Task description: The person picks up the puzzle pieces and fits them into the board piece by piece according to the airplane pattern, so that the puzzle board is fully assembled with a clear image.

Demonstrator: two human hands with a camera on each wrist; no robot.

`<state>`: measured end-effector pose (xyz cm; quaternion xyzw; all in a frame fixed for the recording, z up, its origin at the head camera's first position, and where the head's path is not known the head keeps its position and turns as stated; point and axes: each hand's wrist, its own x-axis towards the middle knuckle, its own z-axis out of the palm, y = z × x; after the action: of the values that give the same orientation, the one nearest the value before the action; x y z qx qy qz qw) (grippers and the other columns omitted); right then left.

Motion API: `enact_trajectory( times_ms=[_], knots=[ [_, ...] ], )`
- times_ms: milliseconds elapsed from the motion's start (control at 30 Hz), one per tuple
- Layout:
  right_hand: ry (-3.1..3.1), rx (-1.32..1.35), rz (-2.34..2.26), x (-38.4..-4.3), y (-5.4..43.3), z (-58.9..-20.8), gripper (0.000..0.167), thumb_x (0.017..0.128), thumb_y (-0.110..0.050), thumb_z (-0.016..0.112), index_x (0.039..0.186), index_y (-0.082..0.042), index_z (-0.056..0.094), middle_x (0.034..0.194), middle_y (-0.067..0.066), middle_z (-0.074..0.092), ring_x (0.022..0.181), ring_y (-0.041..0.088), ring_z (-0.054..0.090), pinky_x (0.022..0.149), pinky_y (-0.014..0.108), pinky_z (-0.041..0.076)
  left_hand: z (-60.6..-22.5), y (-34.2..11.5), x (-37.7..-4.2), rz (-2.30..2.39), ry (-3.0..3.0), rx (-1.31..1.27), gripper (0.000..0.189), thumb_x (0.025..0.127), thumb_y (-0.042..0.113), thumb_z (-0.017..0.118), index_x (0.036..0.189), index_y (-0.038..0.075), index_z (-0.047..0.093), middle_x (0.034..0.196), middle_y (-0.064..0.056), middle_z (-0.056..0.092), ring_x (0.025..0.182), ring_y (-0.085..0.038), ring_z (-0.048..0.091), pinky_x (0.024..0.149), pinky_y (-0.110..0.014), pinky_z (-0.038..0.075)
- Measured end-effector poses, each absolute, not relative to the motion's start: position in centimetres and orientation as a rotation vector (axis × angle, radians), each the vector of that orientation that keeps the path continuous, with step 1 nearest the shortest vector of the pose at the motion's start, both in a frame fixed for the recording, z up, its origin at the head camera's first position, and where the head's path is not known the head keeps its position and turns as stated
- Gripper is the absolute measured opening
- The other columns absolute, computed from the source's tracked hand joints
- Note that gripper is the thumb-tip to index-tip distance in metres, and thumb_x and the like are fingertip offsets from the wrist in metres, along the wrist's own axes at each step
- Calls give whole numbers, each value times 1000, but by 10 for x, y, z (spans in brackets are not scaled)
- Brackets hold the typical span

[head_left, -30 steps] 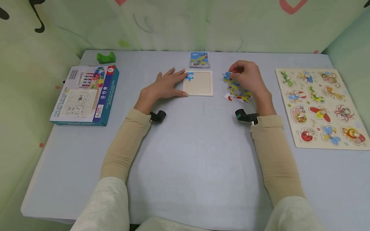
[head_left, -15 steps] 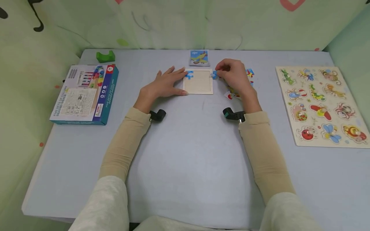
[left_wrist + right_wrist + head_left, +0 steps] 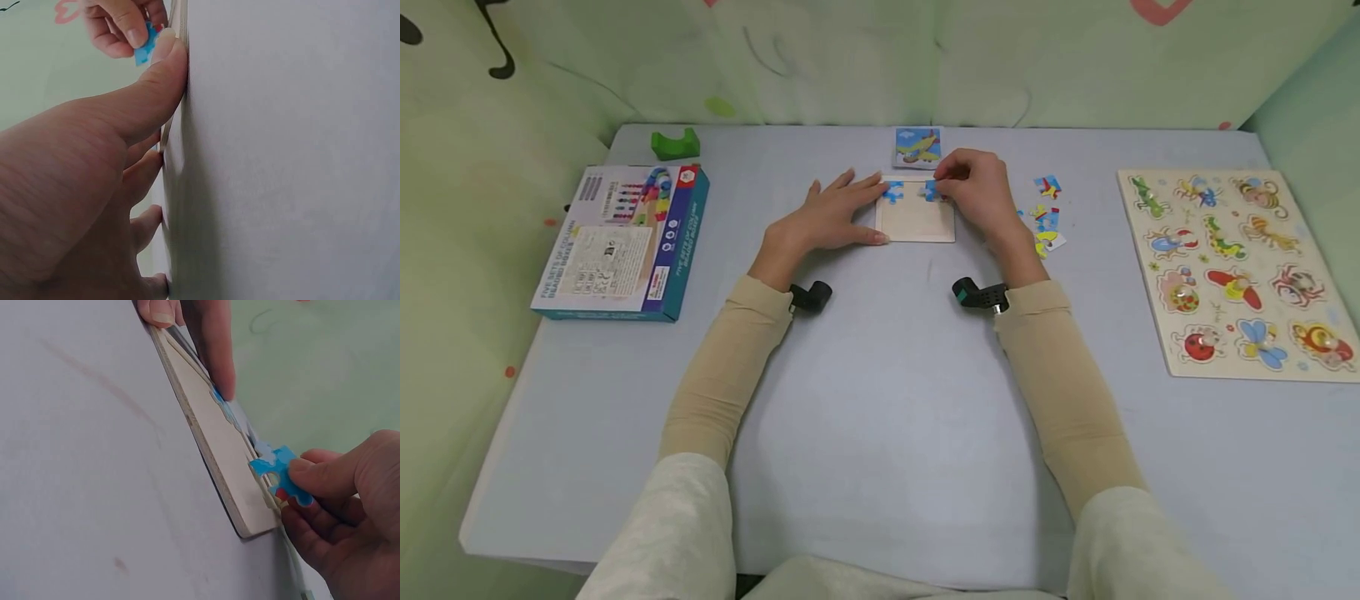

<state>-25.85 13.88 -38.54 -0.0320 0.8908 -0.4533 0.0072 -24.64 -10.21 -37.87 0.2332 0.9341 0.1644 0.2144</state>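
Observation:
A small square wooden puzzle tray (image 3: 915,225) lies flat near the back of the table. My left hand (image 3: 827,218) rests at its left edge, fingers spread, thumb and fingertips on the rim. One blue puzzle piece (image 3: 893,192) sits in the tray's far left corner, close to those fingertips. Between thumb and fingers my right hand (image 3: 977,187) pinches another blue jigsaw piece (image 3: 284,475), which shows a bit of red in the right wrist view. That piece is held tilted above the tray's far right part.
Loose puzzle pieces (image 3: 1047,218) lie right of the tray, partly behind the right hand. A picture card of a yellow plane (image 3: 917,148) is behind it. A boxed set (image 3: 617,242) and green block (image 3: 675,146) stand left; an insect puzzle board (image 3: 1240,275) lies right.
My right hand has carried the blue piece leftward from the loose pieces to over the tray's far right corner. The left hand has stayed at the tray's left edge.

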Motion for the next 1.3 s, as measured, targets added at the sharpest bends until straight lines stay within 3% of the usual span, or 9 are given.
enact_trajectory(
  times_ms=[233, 433, 867, 1300],
  knots=[
    [2824, -153, -1401, -264, 125, -388, 5, 93, -10, 67, 95, -7, 70, 92, 1, 65, 84, 12, 56, 73, 20, 45, -378, -103, -245, 479, 2596, 639, 87, 92, 59, 60, 160, 31, 13, 169, 9, 5, 157, -26, -6, 121, -64, -6],
    [2816, -190, -1426, -267, 116, -390, 3, 93, -9, 68, 92, -9, 71, 93, 5, 65, 83, 13, 57, 72, 19, 46, -377, -103, -245, 487, 2599, 653, 86, 92, 59, 59, 160, 30, 14, 169, 9, 6, 157, -27, -5, 121, -64, -5],
    [2912, -261, -1226, -266, 109, -394, 15, 98, -8, 59, 107, -2, 70, 106, 11, 66, 94, 20, 53, 83, 27, 45, -376, -102, -245, 471, 2597, 646, 86, 93, 57, 60, 160, 30, 14, 169, 9, 6, 157, -27, -5, 121, -65, -5],
    [2967, -281, -1094, -267, 105, -395, 16, 97, -9, 61, 108, -2, 71, 110, 13, 65, 97, 24, 54, 87, 32, 45, -378, -103, -246, 482, 2597, 651, 86, 93, 58, 60, 160, 29, 15, 169, 8, 6, 157, -27, -5, 121, -65, -5]
  ],
)
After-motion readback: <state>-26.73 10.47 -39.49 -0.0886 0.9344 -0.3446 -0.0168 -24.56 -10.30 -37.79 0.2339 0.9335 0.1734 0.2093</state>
